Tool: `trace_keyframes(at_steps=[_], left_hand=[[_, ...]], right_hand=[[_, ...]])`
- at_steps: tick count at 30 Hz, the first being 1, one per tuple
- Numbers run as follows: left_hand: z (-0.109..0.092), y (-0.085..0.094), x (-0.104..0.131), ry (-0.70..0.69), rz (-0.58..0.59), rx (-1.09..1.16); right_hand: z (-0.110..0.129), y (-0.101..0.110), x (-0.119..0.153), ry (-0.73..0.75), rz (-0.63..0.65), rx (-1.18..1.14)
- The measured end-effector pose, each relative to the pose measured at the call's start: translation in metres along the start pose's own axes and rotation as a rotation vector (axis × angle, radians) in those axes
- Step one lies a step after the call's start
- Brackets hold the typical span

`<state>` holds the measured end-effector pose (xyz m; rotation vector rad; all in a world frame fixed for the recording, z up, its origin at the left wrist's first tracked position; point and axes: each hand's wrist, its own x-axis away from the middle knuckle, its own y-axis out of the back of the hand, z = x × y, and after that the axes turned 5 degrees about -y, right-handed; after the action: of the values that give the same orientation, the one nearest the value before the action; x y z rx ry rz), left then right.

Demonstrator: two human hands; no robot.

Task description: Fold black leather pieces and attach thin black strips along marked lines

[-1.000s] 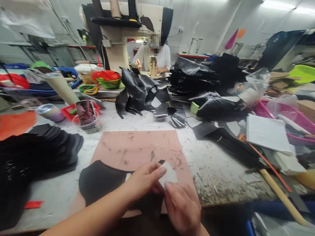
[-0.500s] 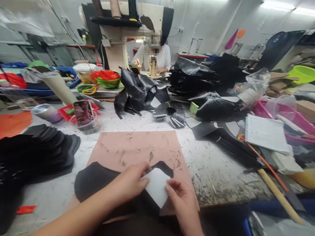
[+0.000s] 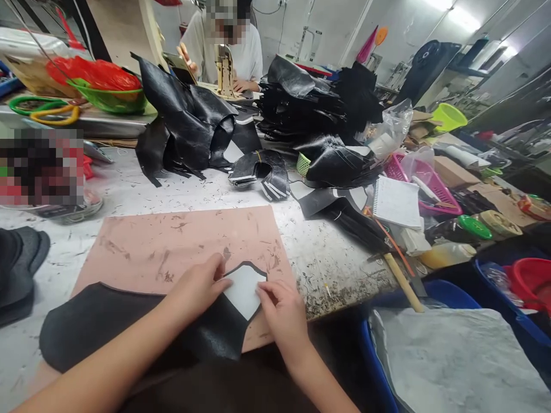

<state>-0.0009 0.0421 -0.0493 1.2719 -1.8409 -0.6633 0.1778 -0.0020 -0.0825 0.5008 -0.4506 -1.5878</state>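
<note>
A black leather piece [image 3: 103, 327] lies over the pink mat [image 3: 185, 235] and hangs toward the table's front edge. On its right end rests a white patch [image 3: 245, 291] with an angular outline, set inside a narrow black border. My left hand [image 3: 202, 284] has its thumb and fingers closed at the patch's left edge. At the patch's right edge, my right hand [image 3: 275, 304] pinches with thumb and index finger. Both forearms come in from below, the left one crossing above the leather.
Black leather pieces [image 3: 185, 115] are heaped behind the mat. A black stack [image 3: 17, 269] stands at the left. Notebook [image 3: 396, 202], wooden handle [image 3: 402, 281] and blue bin [image 3: 379, 355] are at the right. A person [image 3: 245, 51] sits at a sewing machine behind.
The view has swung right and down. The white patch now lies flatter and lined up with the leather's end, with both hands still at its edges.
</note>
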Motion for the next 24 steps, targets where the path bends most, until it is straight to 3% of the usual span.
trace_keyframes(at_steps=[15,20,24], left_hand=[[-0.004,-0.003,-0.005,0.022,0.056,-0.096],[-0.006,0.000,-0.001,-0.085,0.070,-0.324],[0.011,0.000,0.007,-0.282,-0.022,-0.453]], right_hand=[[-0.001,0.000,-0.005,0.015,0.032,0.107],[0.001,0.003,-0.009,0.015,0.053,0.253],[0.005,0.000,-0.008,0.115,0.112,0.508]])
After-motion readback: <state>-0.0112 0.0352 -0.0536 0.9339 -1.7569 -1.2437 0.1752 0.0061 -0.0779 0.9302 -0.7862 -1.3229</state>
